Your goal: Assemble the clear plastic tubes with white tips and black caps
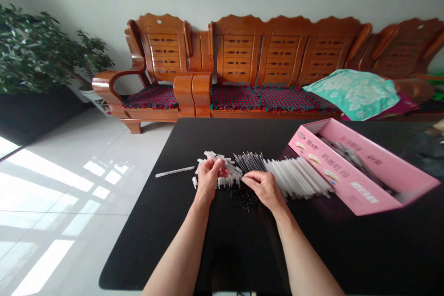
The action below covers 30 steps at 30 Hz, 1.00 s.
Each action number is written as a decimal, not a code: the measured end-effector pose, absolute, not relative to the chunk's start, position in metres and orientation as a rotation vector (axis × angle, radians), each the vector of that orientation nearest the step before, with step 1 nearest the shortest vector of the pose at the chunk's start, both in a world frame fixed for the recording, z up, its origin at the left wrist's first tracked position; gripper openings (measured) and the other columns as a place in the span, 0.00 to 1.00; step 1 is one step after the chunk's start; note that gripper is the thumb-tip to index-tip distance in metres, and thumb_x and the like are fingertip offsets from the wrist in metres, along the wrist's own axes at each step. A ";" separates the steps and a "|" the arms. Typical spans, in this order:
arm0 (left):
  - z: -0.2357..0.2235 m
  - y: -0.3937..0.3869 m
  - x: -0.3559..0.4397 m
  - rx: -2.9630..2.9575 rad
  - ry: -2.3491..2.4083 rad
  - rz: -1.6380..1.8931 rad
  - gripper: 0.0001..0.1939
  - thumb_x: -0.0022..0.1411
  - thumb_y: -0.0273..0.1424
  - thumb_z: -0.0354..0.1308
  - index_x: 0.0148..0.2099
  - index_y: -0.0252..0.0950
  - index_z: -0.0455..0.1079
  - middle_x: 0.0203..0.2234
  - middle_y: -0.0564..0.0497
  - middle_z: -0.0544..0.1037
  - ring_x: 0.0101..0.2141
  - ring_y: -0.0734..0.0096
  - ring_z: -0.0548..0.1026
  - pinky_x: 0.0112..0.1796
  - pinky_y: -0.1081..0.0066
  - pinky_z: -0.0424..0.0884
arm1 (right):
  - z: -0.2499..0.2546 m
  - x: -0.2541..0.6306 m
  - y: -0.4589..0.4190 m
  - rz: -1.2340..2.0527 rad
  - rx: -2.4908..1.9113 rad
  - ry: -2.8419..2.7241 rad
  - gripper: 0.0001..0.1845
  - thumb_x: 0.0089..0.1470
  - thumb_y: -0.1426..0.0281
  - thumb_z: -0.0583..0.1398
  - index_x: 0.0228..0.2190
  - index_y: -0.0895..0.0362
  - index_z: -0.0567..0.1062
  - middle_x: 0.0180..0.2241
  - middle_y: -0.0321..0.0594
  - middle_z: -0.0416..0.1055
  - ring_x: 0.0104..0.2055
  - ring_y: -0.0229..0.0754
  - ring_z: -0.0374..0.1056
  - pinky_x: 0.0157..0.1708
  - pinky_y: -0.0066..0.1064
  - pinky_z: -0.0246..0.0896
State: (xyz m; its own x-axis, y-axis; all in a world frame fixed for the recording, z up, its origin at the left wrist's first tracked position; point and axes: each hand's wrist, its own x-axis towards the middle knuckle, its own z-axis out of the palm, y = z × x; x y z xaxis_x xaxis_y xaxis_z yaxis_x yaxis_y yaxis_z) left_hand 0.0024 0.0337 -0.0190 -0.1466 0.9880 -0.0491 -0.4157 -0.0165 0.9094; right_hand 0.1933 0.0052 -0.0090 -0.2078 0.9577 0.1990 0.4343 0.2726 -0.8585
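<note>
My left hand [209, 176] is over a loose pile of short white pen caps [218, 155], fingers curled and thumb against them. My right hand [263, 186] pinches thumb and forefinger together just to the right. Pale tube-like pieces show between the hands, but whether either hand grips one is too small to tell. Beneath the right fingertips lie many small black plugs [245, 198]. Beside that hand is a row of translucent white pen barrels [300, 176], with dark, thin-tipped ends [250, 162] pointing away to the left. A single white pen [175, 171] lies apart at left.
A pink box [350, 185] with dark contents stands on the black table [156, 240] at right. Behind the table is a wooden sofa [239, 55] with a turquoise cloth [357, 92] on it. Leafy plants [41, 55] stand at left on the tiled floor.
</note>
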 end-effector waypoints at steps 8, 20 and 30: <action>-0.021 0.046 -0.029 0.634 1.037 1.761 0.20 0.50 0.43 0.70 0.32 0.30 0.73 0.16 0.55 0.71 0.18 0.78 0.70 0.21 0.79 0.66 | -0.005 0.206 0.004 1.000 -1.325 -1.863 0.12 0.51 0.65 0.62 0.20 0.58 0.74 0.16 0.31 0.60 0.20 0.34 0.54 0.20 0.27 0.44; -0.016 0.038 -0.011 0.726 0.911 1.676 0.18 0.53 0.43 0.69 0.36 0.31 0.75 0.21 0.53 0.74 0.22 0.76 0.73 0.24 0.77 0.69 | -0.011 0.234 0.011 0.295 -1.818 -1.823 0.13 0.49 0.62 0.62 0.18 0.55 0.73 0.17 0.38 0.69 0.22 0.40 0.61 0.24 0.31 0.44; -0.010 0.020 0.010 1.062 0.720 1.216 0.16 0.57 0.41 0.67 0.39 0.32 0.79 0.27 0.46 0.78 0.25 0.70 0.75 0.31 0.69 0.73 | 0.000 0.184 -0.001 1.051 -1.135 -1.661 0.19 0.60 0.55 0.58 0.30 0.58 0.78 0.23 0.37 0.71 0.26 0.38 0.64 0.26 0.28 0.56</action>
